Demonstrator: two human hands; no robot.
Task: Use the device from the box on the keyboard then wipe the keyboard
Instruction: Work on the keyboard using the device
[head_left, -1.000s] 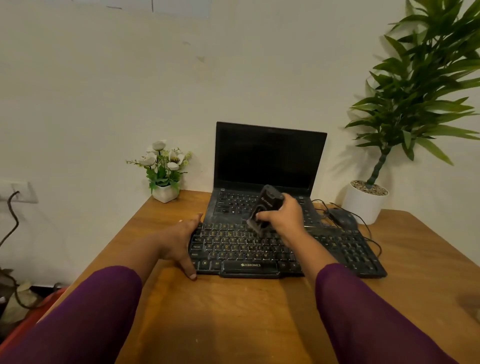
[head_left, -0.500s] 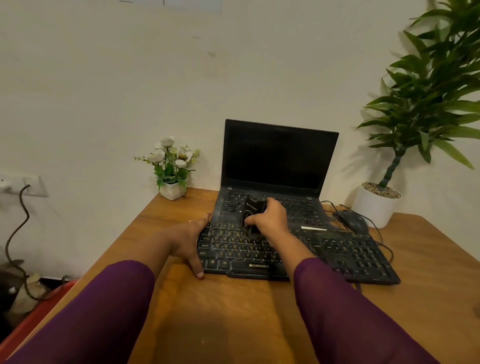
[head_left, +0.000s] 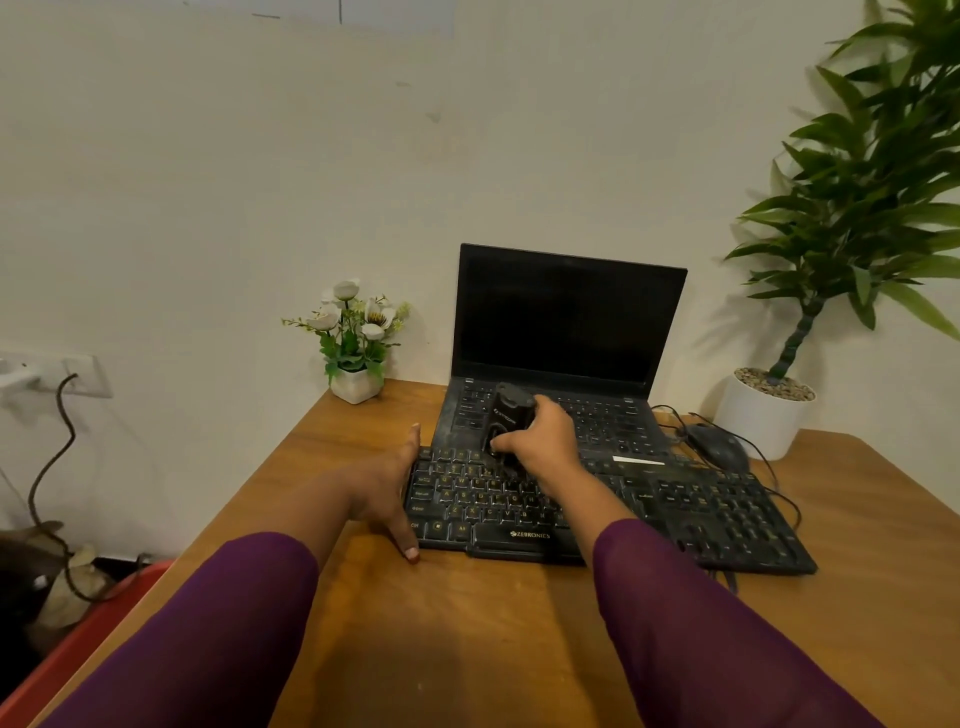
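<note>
A black external keyboard (head_left: 701, 514) lies on the wooden table in front of an open black laptop (head_left: 569, 317). My right hand (head_left: 545, 441) grips a small black handheld device (head_left: 509, 415), its lower end down on the keyboard's upper left keys. My left hand (head_left: 389, 488) rests with straight fingers against the keyboard's left edge, thumb near the front corner. No box and no cloth are in view.
A small white pot of flowers (head_left: 356, 338) stands at the table's back left. A black mouse (head_left: 719, 447) with its cable lies right of the laptop. A large potted plant (head_left: 774, 410) stands at the back right. A red bin (head_left: 78, 644) sits on the floor at left.
My right hand has carried the device leftward across the keyboard's upper rows. The left hand keeps its place at the keyboard's left edge. The camera has shifted left.
</note>
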